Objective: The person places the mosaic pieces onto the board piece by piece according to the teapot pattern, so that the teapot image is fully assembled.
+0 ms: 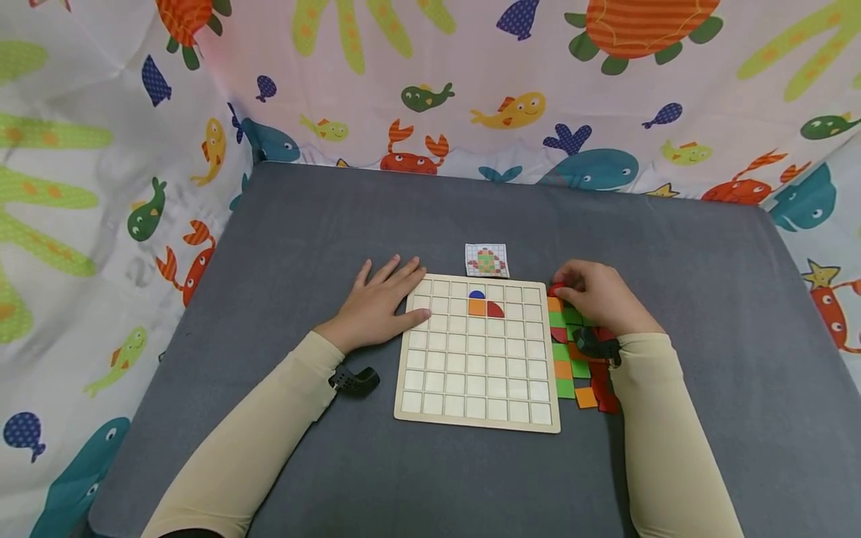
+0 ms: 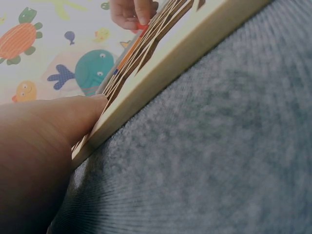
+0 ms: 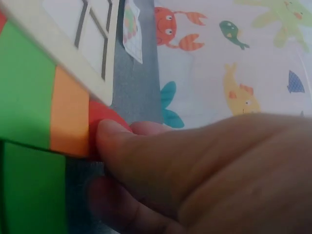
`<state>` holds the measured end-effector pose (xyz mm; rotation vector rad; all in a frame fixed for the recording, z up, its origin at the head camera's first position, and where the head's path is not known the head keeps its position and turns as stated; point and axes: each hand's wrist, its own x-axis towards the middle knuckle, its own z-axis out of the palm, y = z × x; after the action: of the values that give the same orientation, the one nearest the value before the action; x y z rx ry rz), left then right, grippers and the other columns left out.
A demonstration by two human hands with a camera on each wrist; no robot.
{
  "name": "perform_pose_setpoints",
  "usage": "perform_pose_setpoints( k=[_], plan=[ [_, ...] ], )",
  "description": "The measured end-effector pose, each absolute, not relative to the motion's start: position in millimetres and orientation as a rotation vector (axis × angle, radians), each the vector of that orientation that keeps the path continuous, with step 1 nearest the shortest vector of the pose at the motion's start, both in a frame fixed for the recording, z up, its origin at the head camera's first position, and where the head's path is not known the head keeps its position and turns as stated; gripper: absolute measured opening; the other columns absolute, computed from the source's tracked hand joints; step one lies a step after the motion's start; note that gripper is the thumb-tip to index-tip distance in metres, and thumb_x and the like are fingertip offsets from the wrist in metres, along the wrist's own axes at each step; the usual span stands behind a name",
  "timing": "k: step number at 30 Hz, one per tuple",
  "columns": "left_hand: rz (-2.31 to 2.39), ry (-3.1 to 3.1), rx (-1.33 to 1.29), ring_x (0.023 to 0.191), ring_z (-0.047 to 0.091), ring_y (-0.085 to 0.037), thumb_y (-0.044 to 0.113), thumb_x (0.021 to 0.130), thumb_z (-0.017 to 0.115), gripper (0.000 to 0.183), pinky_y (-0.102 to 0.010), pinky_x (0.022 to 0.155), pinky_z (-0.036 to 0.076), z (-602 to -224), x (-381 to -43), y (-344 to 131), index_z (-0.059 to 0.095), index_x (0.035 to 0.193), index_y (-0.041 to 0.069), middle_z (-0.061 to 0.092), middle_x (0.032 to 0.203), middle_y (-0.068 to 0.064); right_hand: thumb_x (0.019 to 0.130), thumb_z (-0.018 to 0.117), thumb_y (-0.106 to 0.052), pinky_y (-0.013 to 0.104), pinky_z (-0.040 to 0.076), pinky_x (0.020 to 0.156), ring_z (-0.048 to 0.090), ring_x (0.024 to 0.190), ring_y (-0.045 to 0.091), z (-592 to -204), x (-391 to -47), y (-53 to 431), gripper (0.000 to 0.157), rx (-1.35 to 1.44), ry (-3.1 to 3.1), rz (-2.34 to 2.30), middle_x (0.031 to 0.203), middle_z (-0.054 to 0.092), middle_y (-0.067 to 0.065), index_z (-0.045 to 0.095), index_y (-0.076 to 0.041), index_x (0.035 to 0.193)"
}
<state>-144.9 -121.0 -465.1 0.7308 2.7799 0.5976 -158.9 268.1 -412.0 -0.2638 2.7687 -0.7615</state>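
Observation:
A wooden grid board (image 1: 477, 425) lies on the grey table. In its upper cells sit a blue half-round piece (image 1: 477, 294), an orange square (image 1: 477, 307) and a red quarter-round piece (image 1: 495, 309). My left hand (image 1: 377, 310) rests with spread fingers at the board's upper left edge, the thumb over the frame. Beside the upper right corner, my right hand (image 1: 605, 297) pinches a red curved piece (image 3: 99, 113) between thumb and fingers. That piece touches an orange square (image 3: 69, 114) in the right wrist view; the fingers cover part of it.
Green, orange and red pieces (image 1: 566, 388) lie along the board's right side, partly under the right wrist. A small pattern card (image 1: 487, 261) lies just beyond the board's top edge. A sea-animal printed curtain (image 1: 464, 134) stands behind the table (image 1: 323, 217).

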Motion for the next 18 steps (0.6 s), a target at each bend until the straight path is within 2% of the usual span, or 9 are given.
perform_pose_setpoints(
  k=[5,12,18],
  plan=[
    [0.605,2.773,0.731,0.164,0.002,-0.02,0.068,0.104,0.048,0.082,-0.058,0.127,-0.013,-463,-145,-120,0.023,0.17,0.026,0.013,0.176,0.007,0.104,0.069,-0.015,0.039,0.053,0.073,0.061,0.083,0.028,-405,-155,267,0.01,-0.257,2.796,-0.801,0.1,0.071,0.014,0.072,-0.007,0.11],
    [0.614,2.773,0.729,0.164,0.002,-0.02,0.068,0.104,0.048,0.081,-0.058,0.127,-0.013,-464,-146,-120,0.024,0.17,0.027,0.013,0.176,0.008,0.104,0.068,-0.016,0.037,0.053,0.069,0.06,0.085,0.028,-393,-153,245,0.022,-0.35,2.769,-0.867,0.11,0.071,0.016,0.076,-0.004,0.122],
    [0.615,2.769,0.724,0.164,0.002,-0.02,0.068,0.104,0.047,0.081,-0.058,0.127,-0.012,-464,-145,-120,0.024,0.17,0.026,0.013,0.176,0.007,0.104,0.066,-0.015,0.036,0.052,0.068,0.059,0.085,0.027,-394,-155,215,0.019,-0.45,2.715,-0.872,0.109,0.073,0.013,0.079,-0.007,0.116]
  ],
)
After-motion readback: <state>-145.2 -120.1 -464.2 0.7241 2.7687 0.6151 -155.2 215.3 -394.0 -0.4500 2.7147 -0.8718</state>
